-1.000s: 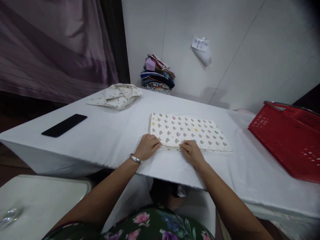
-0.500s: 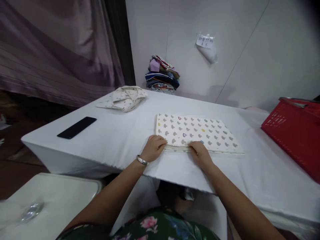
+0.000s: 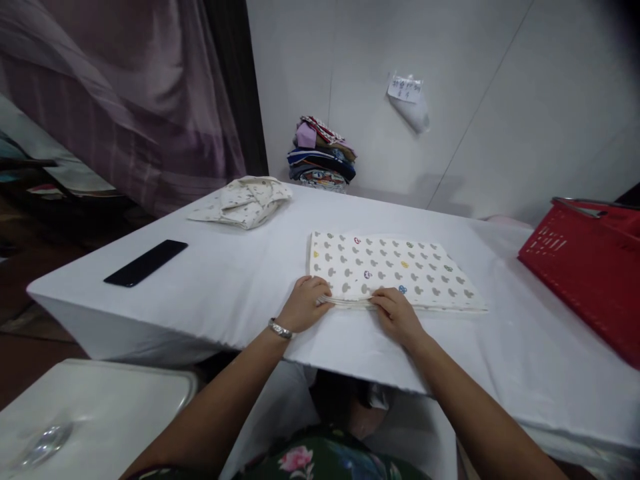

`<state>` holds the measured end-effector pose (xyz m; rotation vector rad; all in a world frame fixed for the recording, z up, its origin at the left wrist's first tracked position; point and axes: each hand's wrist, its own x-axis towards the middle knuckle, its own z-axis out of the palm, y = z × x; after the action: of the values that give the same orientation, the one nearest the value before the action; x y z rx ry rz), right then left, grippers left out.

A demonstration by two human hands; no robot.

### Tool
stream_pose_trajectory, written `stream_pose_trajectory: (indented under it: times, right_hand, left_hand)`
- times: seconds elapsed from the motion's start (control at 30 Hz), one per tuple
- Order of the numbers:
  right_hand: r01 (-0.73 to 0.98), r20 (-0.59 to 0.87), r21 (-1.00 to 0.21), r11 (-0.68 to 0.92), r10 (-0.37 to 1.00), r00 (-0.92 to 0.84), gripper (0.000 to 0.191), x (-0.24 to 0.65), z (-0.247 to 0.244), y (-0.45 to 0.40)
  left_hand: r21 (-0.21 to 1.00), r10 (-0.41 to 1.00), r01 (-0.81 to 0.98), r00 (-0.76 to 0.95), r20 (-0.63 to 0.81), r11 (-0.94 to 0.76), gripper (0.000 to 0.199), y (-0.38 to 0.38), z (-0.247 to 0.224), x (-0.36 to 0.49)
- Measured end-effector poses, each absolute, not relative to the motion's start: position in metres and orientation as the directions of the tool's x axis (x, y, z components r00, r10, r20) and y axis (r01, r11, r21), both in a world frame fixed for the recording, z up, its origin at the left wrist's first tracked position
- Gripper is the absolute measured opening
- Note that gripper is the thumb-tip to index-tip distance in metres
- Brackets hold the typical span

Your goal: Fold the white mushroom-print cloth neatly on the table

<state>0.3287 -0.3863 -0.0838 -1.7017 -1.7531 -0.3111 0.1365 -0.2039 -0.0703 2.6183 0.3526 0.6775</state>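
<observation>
A folded white cloth (image 3: 390,267) with grey mushroom prints and a few coloured ones lies flat on the white-covered table (image 3: 240,280). Its near edge shows several layers. My left hand (image 3: 306,303), with a silver bracelet at the wrist, is closed on the near left corner, thumb below and fingers on top. My right hand (image 3: 397,317) pinches the same near edge further right, around its middle. The fingertips of both hands are partly hidden by the hands themselves.
A crumpled printed cloth (image 3: 250,202) lies at the back left, with a black phone-like slab (image 3: 146,263) in front of it. Stacked folded fabrics (image 3: 323,157) stand by the wall. At the right is a red basket (image 3: 590,267); a white lidded box (image 3: 110,400) is low left.
My left fingers have closed further round the cloth's near left corner, and the layered edge looks more pressed together. My right hand keeps its pinch. The view has shifted slightly.
</observation>
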Motion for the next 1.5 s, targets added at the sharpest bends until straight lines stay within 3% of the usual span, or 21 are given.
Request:
stream_pose_trajectory:
  times: [0.53, 1.0, 1.33, 1.5]
  right_hand:
    - [0.978, 0.524, -0.206, 0.019, 0.847, 0.094, 0.023, 0.323, -0.082, -0.381]
    - [0.952, 0.580, -0.303, 0.034, 0.799, 0.156, 0.022, 0.321, -0.083, -0.381]
    - [0.983, 0.608, -0.181, -0.020, 0.784, 0.128, 0.021, 0.320, -0.084, -0.375]
    - [0.985, 0.530, -0.168, -0.032, 0.839, 0.118, 0.020, 0.319, -0.085, -0.375]
  left_hand:
    - [0.477, 0.371, 0.153, 0.835, 0.407, -0.866, 0.008, -0.205, -0.068, 0.140]
    - [0.424, 0.325, 0.143, 0.859, 0.395, -0.894, 0.016, -0.206, -0.066, 0.139]
    - [0.355, 0.309, 0.151, 0.841, 0.444, -0.923, 0.019, -0.206, -0.065, 0.140]
    - [0.322, 0.286, 0.147, 0.851, 0.441, -0.935, 0.023, -0.206, -0.065, 0.139]
